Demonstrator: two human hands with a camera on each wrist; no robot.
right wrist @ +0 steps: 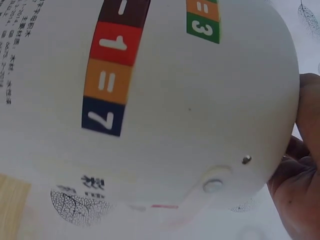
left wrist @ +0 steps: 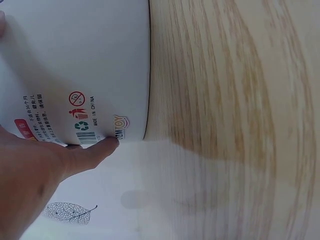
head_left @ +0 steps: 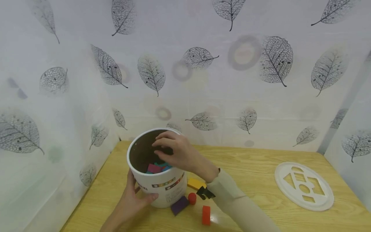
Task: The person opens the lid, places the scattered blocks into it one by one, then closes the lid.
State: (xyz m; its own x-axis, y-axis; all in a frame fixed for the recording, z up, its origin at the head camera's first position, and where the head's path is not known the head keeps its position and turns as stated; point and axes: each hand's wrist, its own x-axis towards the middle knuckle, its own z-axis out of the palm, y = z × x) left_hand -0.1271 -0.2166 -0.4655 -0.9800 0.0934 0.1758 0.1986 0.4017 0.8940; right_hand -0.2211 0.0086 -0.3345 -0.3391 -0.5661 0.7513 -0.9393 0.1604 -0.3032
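A white bucket [head_left: 162,201] with printed labels stands tilted a little on the table. My left hand [head_left: 130,199] grips its lower left side, thumb across the front; the left wrist view shows the thumb [left wrist: 95,152] against the printed wall. Over the bucket's mouth is my right hand [head_left: 176,149], fingers loosely bent, with nothing visible between them. Coloured blocks [head_left: 155,168], pink, teal and blue, lie inside, partly hidden by the rim. In the right wrist view the bucket wall [right wrist: 200,110] fills most of the picture, with the right hand [right wrist: 300,185] at its edge.
By the bucket's base lie a purple block [head_left: 180,205], a red cylinder [head_left: 192,198], a red block [head_left: 206,215] and a yellow block [head_left: 196,183]. A white lid [head_left: 291,196] with shaped holes rests at the right. Leaf-patterned sheeting [head_left: 203,90] encloses the table's back and sides.
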